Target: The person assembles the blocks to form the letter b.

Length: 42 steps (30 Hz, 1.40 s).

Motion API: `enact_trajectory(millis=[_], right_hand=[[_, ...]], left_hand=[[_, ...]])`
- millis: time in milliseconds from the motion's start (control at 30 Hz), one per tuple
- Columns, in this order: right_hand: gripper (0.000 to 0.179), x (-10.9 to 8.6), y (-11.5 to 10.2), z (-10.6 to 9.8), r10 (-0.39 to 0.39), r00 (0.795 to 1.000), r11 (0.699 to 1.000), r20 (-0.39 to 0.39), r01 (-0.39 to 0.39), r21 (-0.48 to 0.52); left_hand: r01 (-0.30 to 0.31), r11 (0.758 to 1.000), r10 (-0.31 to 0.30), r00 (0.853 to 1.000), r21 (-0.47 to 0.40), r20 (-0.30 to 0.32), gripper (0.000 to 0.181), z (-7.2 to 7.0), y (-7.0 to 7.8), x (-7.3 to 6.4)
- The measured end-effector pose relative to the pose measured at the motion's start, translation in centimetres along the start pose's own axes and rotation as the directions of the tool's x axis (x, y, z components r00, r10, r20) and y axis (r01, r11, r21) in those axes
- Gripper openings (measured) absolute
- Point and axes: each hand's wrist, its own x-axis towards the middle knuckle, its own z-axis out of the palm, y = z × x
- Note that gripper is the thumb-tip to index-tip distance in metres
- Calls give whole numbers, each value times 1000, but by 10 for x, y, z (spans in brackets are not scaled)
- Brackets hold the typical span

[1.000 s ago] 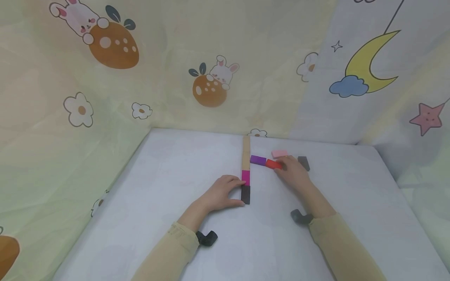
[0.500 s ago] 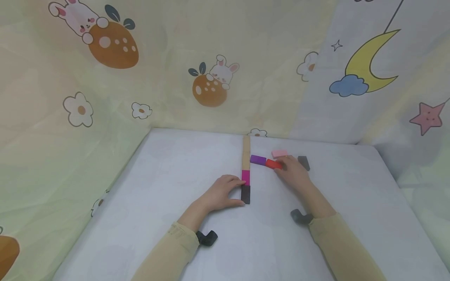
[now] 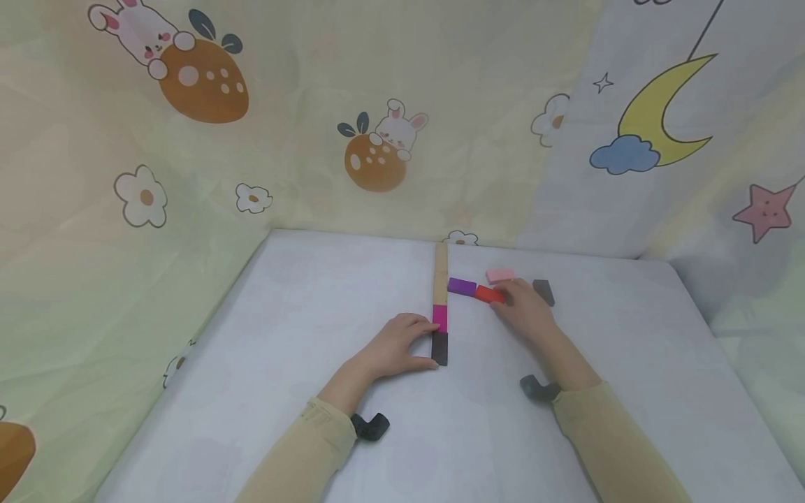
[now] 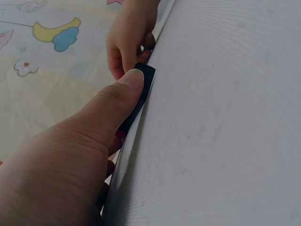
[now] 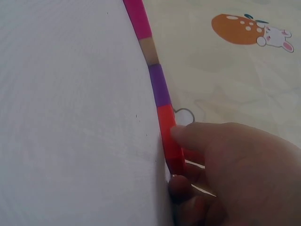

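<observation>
A straight row of blocks lies on the white table: tan blocks (image 3: 440, 279) at the far end, a magenta block (image 3: 439, 318), then a black block (image 3: 440, 348) nearest me. My left hand (image 3: 396, 346) spans this near end. Its thumb sits at the black block's end and a fingertip touches the magenta block. A purple block (image 3: 462, 286) reaches rightward from beside the tan blocks. Following it end to end is a red block (image 3: 488, 294), which my right hand (image 3: 525, 305) pinches between thumb and fingers. In the right wrist view, the hand hides part of the red block (image 5: 169, 134).
A pink block (image 3: 499, 275) lies just behind my right hand, and a dark grey block (image 3: 544, 292) to its right. Cloth walls (image 3: 302, 161) printed with cartoons rise at the table's back and sides. Black devices (image 3: 371, 426) are worn on both wrists.
</observation>
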Motion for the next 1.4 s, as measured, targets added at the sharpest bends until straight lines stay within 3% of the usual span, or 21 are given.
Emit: enact_trajectory(millis=[300,433,533,600,767,933,1167,1400], right_hand=[[44,1,7,1,-2,1000,999,-2,2,50],[48,1,9,-4,97,995,991,-1,-97,87],[53,-1,14,-10,203,979,974,-18,-200,106],[55,-3,21,-17,225,974,969,-37,-220,109],[53,-8,43,-39,187,980,979,-60,-182,91],[62,-6,69,-54,92,996,994,16,-93,53],[86,-9,89,-57,164,979,979,122,-176,99],[89,-10,97,-59,155,977,982,146,-168,86]], left_hand=[[3,1000,-3,1000,1,4,75,-1,2,0],[6,1000,-6,1000,1,4,76,0,1,0],[3,1000,-3,1000,2,-1,76,1,0,1],[-2,1000,2,1000,2,-6,76,2,0,1],[-13,1000,13,1000,13,-10,76,3,-1,1],[-19,1000,19,1000,16,-14,75,1,0,0],[-15,1000,15,1000,12,-11,75,1,-1,-1],[-22,1000,23,999,11,-23,75,3,-2,0]])
